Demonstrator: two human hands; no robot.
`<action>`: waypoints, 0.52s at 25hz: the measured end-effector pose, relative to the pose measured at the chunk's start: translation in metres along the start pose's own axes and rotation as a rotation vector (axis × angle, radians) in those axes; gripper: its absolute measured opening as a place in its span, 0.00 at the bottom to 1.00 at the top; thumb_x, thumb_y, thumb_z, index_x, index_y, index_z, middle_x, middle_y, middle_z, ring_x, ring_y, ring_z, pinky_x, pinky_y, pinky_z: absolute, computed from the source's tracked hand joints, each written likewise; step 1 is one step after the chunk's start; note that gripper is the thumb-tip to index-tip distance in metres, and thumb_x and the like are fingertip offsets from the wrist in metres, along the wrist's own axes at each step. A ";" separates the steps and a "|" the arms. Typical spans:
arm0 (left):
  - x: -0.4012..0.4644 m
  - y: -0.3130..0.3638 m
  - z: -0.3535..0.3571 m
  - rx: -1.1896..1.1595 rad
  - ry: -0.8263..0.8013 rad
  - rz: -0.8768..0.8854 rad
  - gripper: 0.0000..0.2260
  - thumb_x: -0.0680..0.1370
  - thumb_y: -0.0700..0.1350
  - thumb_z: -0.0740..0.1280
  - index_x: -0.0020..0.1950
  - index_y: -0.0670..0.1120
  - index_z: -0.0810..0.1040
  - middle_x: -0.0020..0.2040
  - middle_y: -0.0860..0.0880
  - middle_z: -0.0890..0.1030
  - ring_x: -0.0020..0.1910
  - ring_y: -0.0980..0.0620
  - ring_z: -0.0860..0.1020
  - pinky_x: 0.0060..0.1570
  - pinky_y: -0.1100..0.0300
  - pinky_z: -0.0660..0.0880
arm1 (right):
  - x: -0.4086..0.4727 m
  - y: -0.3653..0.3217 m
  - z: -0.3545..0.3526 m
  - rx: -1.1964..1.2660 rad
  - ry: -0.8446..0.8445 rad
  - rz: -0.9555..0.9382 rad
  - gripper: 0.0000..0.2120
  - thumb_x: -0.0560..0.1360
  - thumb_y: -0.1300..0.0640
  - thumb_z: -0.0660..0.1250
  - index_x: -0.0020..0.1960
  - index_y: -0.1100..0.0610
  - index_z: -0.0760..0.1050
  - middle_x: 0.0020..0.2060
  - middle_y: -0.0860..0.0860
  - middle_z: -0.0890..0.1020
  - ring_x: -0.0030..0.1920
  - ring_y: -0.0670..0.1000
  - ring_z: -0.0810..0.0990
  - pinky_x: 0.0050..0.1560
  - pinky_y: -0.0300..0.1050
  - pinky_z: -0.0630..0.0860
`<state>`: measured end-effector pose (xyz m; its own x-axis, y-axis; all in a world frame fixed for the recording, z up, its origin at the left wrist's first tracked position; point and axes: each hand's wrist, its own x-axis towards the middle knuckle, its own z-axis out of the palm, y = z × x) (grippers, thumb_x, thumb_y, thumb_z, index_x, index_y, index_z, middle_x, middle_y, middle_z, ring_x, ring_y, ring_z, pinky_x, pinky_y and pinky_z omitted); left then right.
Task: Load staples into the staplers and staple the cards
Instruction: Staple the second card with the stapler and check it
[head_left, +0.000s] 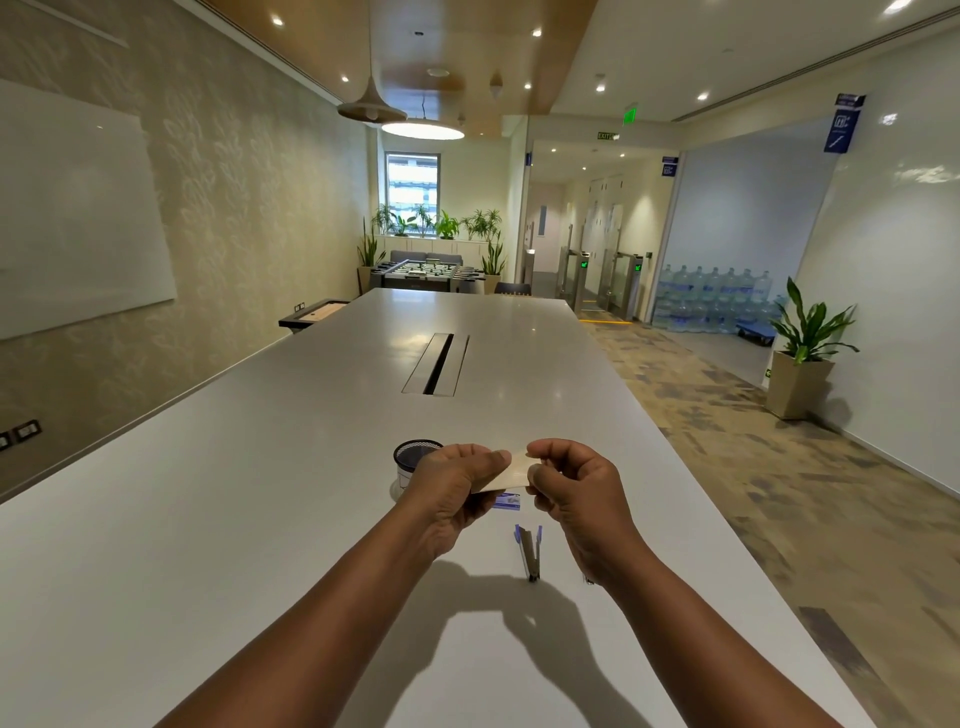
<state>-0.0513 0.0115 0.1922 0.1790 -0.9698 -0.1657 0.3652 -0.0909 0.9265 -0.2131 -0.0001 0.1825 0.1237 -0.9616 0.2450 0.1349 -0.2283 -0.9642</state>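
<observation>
Both hands pinch one pale card (511, 470) above the table (260, 519): left hand (452, 491) grips its left end, thumb on top; right hand (571, 488) nips the right edge between thumb and curled fingers. Card is held in the air, tilted, clear of the tabletop.

Table: long, white, with a cable slot (436, 364) well beyond the work area. Black mesh cup (410, 460) stands just behind the left hand. Stapler (530, 553), blue and metal, lies on the table below the hands and seems swung open; whether staples are loaded cannot be told. Small blue-and-white box (506, 500), probably staples, shows just under the card.

Judgement: step in hand is readying the card. To do it well, square the edges, keep the left-hand pinch firm, and free the right hand for the stapler.
</observation>
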 end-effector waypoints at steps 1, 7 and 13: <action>0.000 0.001 -0.001 0.002 -0.023 0.004 0.10 0.72 0.37 0.77 0.50 0.41 0.79 0.45 0.41 0.83 0.35 0.50 0.83 0.32 0.61 0.80 | 0.001 0.001 -0.001 0.007 0.008 0.005 0.12 0.75 0.68 0.69 0.48 0.52 0.85 0.41 0.55 0.85 0.37 0.49 0.82 0.38 0.40 0.78; 0.006 -0.002 -0.005 0.060 -0.024 0.019 0.11 0.72 0.33 0.77 0.50 0.42 0.80 0.47 0.40 0.84 0.36 0.48 0.84 0.34 0.60 0.80 | 0.005 0.007 -0.001 0.031 0.030 0.051 0.12 0.75 0.69 0.68 0.48 0.53 0.84 0.41 0.56 0.85 0.35 0.49 0.81 0.37 0.42 0.78; 0.019 -0.018 -0.005 0.108 0.035 0.018 0.06 0.75 0.40 0.75 0.48 0.43 0.79 0.47 0.42 0.84 0.43 0.48 0.82 0.35 0.61 0.79 | 0.007 0.015 0.000 -0.004 0.025 0.083 0.09 0.75 0.69 0.66 0.50 0.59 0.82 0.36 0.54 0.83 0.32 0.47 0.81 0.34 0.41 0.75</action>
<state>-0.0494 -0.0037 0.1710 0.2171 -0.9632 -0.1582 0.2615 -0.0987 0.9601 -0.2103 -0.0104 0.1702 0.1099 -0.9808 0.1612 0.1215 -0.1477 -0.9815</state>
